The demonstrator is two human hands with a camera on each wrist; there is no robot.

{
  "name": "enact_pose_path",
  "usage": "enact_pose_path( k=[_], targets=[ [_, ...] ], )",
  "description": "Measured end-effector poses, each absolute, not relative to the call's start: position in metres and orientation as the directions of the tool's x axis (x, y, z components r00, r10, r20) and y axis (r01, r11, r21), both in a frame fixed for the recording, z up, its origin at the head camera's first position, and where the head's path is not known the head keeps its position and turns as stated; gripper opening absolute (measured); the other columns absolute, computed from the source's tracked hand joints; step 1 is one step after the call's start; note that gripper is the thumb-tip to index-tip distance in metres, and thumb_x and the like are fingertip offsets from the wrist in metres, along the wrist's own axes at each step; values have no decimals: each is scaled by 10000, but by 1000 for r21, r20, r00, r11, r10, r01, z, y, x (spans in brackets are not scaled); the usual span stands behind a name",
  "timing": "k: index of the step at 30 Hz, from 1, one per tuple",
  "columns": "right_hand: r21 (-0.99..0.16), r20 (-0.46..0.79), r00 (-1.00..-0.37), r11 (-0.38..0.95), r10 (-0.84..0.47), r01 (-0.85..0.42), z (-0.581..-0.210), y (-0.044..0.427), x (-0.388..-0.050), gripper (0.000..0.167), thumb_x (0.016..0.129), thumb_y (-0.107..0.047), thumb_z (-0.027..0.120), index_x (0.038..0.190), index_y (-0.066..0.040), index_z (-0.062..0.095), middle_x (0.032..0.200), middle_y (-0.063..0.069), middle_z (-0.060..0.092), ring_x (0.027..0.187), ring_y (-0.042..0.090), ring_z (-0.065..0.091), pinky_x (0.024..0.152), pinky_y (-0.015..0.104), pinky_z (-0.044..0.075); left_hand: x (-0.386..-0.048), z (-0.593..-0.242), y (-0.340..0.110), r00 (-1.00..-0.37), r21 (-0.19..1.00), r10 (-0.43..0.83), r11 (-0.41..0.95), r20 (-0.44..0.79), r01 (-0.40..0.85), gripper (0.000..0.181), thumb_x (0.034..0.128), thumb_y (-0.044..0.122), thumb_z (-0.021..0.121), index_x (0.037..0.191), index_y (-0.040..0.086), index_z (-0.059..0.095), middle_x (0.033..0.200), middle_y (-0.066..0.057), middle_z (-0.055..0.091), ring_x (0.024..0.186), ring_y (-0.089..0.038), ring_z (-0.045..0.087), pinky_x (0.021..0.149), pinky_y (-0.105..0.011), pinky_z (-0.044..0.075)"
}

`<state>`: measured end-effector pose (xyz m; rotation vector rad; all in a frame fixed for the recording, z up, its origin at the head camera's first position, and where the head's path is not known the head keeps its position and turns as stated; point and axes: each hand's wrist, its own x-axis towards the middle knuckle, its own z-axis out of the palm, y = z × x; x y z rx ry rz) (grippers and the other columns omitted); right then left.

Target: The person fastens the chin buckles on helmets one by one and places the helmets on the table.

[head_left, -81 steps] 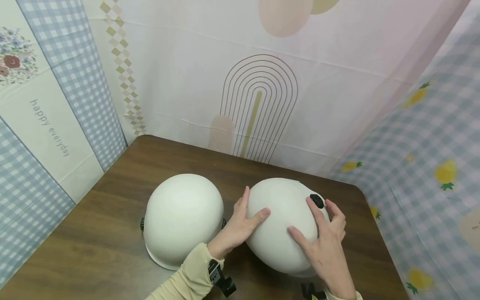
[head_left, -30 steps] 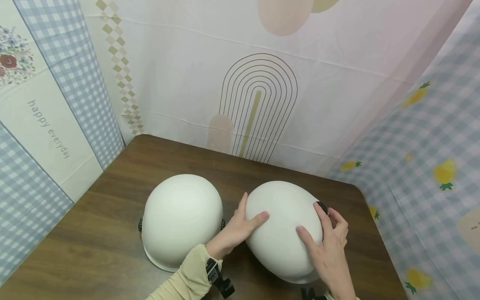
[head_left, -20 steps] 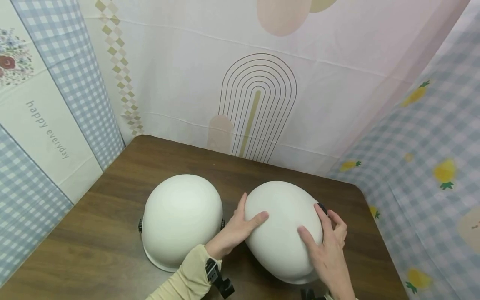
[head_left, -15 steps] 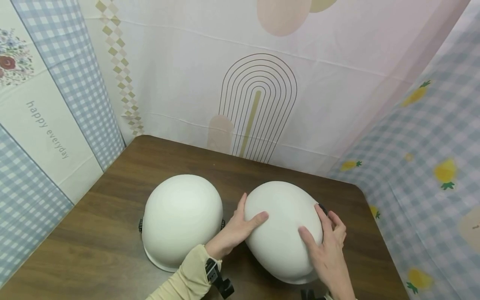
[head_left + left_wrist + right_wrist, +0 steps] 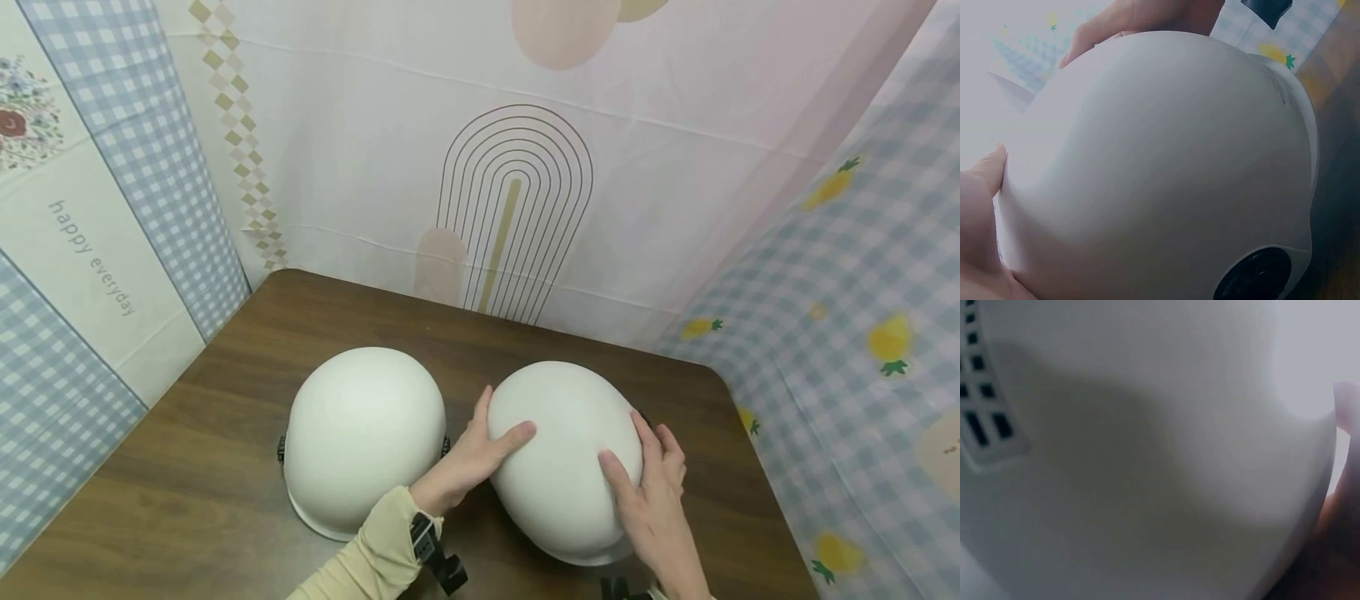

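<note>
Two smooth white helmets sit on the table in the head view. My left hand [image 5: 476, 454] grips the left side of the right-hand helmet [image 5: 562, 458], thumb over the shell. On its right side my right hand [image 5: 654, 496] holds it with thumb and fingers spread round the curve. This helmet stands turned at an angle. A black round knob [image 5: 1257, 275] shows low on its side in the left wrist view. The right wrist view shows a slotted vent [image 5: 988, 406] in its shell. The other helmet [image 5: 363, 442] stands beside my left forearm, untouched by my fingers.
Brown wooden table [image 5: 187, 467] under both helmets. A pale printed cloth [image 5: 360, 150] hangs behind it, with checked cloths on the left and the right [image 5: 847, 350]. Black wrist cameras [image 5: 438, 554] sit on my wrists.
Over the earlier frames the right-hand helmet has turned and tilted between my hands, its right-hand black knob passing almost out of sight. My right hand shifted slightly with it. The left-hand helmet stayed put.
</note>
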<state>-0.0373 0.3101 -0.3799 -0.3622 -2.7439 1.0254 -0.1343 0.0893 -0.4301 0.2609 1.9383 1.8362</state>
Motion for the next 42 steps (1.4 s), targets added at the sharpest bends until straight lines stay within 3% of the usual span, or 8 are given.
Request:
enact_pose_path(
  k=[15,30,42],
  targets=[
    [-667,22,-962,720,273,189,-385,309,-38,757,983,-487,491,1563,-152,138,1552,248,5,1385,489,59,905,772,222,-134,-432,88,-878,981,438,72,-192,-179,1071,840,626,637,1571,173,-1,1554,-240,183,1392,-408,245,1048,-606,281],
    [-680,34,-965,713,261,169,-391,311,-39,738,998,-466,474,1555,-113,142,1549,251,16,1396,473,69,939,771,218,-131,-431,88,-886,979,415,93,-206,-184,1069,833,629,642,1571,173,16,1549,-269,162,1415,-448,152,1050,-645,236],
    [-685,33,-966,709,256,165,-393,311,-40,731,1004,-458,465,1554,-105,137,1548,248,19,1397,467,81,952,767,218,-132,-433,88,-885,981,423,79,-194,-178,1061,838,619,644,1571,180,15,1546,-267,166,1409,-454,160,1029,-652,265]
  ],
)
